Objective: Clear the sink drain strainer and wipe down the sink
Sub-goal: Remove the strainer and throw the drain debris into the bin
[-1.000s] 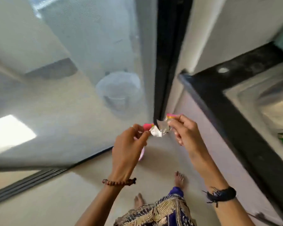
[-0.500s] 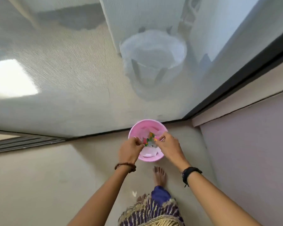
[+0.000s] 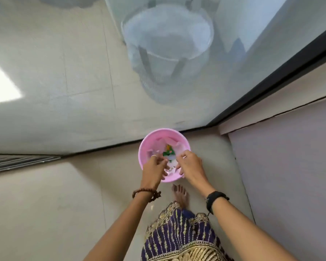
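A small pink bin (image 3: pixel 145 147) stands on the floor by the glass door, holding white paper and green and orange scraps (image 3: pixel 168 152). My left hand (image 3: pixel 154 167) and my right hand (image 3: pixel 191 164) hang side by side over its near rim, fingers curled down into it. A pale scrap (image 3: pixel 170 170) shows between the fingertips; whether either hand grips it is unclear. The sink and its strainer are out of view.
A glass sliding door with a dark frame (image 3: pixel 271 81) runs behind the bin, and a pale bucket (image 3: pixel 167 49) stands beyond it. A lilac cabinet face (image 3: pixel 290 166) rises on the right. My bare foot (image 3: pixel 179 193) is just below the bin.
My view swung down from the counter and sink to the floor. Both hands carried the silver and pink wrapper from chest height down into the pink bin.
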Motion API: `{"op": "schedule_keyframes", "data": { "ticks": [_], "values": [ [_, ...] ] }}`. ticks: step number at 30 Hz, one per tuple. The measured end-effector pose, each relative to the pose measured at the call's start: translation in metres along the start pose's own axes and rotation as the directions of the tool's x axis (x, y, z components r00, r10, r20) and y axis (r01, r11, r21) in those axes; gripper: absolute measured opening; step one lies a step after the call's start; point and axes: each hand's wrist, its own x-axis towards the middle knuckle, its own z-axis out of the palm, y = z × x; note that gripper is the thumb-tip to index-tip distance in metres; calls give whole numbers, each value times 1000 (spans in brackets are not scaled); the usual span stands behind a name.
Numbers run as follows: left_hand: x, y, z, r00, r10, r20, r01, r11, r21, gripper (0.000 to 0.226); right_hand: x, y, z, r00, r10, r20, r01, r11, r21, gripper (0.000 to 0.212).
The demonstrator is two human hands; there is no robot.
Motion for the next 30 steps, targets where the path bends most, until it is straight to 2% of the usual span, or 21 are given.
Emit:
{"op": "schedule_keyframes", "data": {
  "ticks": [2, 4, 7, 9, 12, 15, 21, 24, 26, 28, 30],
  "values": [
    [-38, 47, -10, 1000, 30, -4, -30, 988, -149, 14, -42, -30, -29, 1000, 6, -30, 0, 980, 198, 20],
    [-83, 97, -18, 999, 40, -11, -41, 953, -301, 15, -93, -62, -67, 997, 13, -78, 19, 916, 401, 21],
    [-155, 170, -25, 997, 80, 9, -66, 870, -489, 15, -170, -106, -127, 991, -10, -132, 93, 762, 641, 20],
    [-209, 216, -23, 986, 156, 59, -96, 817, -568, 14, -222, -127, -168, 983, -47, -176, 165, 648, 744, 20],
    [-283, 272, -9, 934, 316, 168, -143, 759, -635, 11, -288, -141, -219, 960, -86, -267, 270, 537, 799, 23],
    [-342, 311, 19, 864, 430, 262, -184, 755, -630, 7, -342, -135, -268, 914, -89, -396, 390, 459, 798, 27],
    [-412, 357, 117, 697, 525, 489, -219, 805, -552, 12, -408, -69, -367, 784, 70, -616, 559, 350, 751, 27],
    [-426, 373, 186, 674, 470, 571, -234, 868, -438, 13, -414, -15, -417, 704, 194, -683, 591, 372, 715, 27],
    [-421, 381, 233, 661, 451, 600, -336, 893, -300, 15, -407, 25, -448, 650, 261, -714, 572, 451, 685, 26],
    [-410, 393, 285, 637, 448, 627, -490, 864, -119, 15, -394, 69, -482, 619, 299, -726, 473, 595, 649, 20],
    [-393, 405, 333, 619, 448, 645, -639, 765, 83, 13, -376, 113, -512, 616, 325, -718, 268, 770, 579, 14]
  ]
}}
